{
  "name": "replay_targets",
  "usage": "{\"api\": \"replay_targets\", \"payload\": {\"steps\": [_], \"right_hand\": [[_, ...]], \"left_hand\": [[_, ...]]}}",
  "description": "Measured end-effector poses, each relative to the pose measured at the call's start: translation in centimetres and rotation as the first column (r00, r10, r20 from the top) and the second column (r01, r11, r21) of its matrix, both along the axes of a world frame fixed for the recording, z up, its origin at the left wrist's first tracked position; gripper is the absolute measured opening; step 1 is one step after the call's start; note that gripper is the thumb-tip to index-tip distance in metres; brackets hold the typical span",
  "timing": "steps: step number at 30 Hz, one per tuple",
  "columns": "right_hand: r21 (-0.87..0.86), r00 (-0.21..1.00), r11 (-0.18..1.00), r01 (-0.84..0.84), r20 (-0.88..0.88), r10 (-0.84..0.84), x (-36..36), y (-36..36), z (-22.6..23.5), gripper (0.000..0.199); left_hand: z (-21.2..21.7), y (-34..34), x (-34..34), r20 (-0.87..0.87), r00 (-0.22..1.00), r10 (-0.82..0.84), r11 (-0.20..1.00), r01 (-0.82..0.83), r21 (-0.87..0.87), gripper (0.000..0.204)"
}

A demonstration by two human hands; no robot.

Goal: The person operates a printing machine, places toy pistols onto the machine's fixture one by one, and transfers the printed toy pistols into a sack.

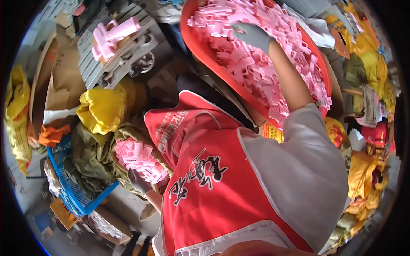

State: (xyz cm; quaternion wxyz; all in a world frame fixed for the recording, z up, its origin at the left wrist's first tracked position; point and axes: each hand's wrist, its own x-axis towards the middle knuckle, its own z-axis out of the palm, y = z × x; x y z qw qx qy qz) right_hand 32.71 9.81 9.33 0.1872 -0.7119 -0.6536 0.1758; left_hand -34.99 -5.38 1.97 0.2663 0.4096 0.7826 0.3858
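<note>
My right hand (253, 36), in a grey glove, reaches over a heap of pink plastic pieces (256, 64) in a large red tub (194, 40). Its thumb and fingers are apart, and I see nothing held in them. Low on the left, my left hand (139, 182), also gloved, is at the edge of an olive sack (121, 168) filled with more pink pieces (139, 158). Its fingers are partly hidden and blurred, so its grip does not show. Further pink pieces (112, 37), pistol-like in outline, lie on a grey slatted work surface (87, 64).
Left of the olive sack are a yellow bag (102, 109) and a blue plastic crate (70, 194). An open cardboard box (64, 85) stands behind them. Yellow and orange sacks (363, 175) are piled along the right side. A metal handwheel (143, 64) sits under the work surface.
</note>
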Motion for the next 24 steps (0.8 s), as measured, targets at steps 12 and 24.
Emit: {"api": "replay_targets", "payload": {"steps": [12, 24], "right_hand": [[-0.162, 0.917, 0.978, 0.135, 0.394, -0.061, -0.5, -10.7, -14.7, 0.040], [-0.224, 0.925, 0.898, 0.378, 0.072, -0.372, 5.1, -11.2, -12.0, 0.058]], "left_hand": [[0.5, 8.2, 5.5, -0.113, 0.926, -0.359, 0.933, 0.361, -0.005, 0.028], [0.3, 7.2, 4.9, -0.066, 0.947, -0.315, 0.949, 0.316, -0.009, 0.026]]}}
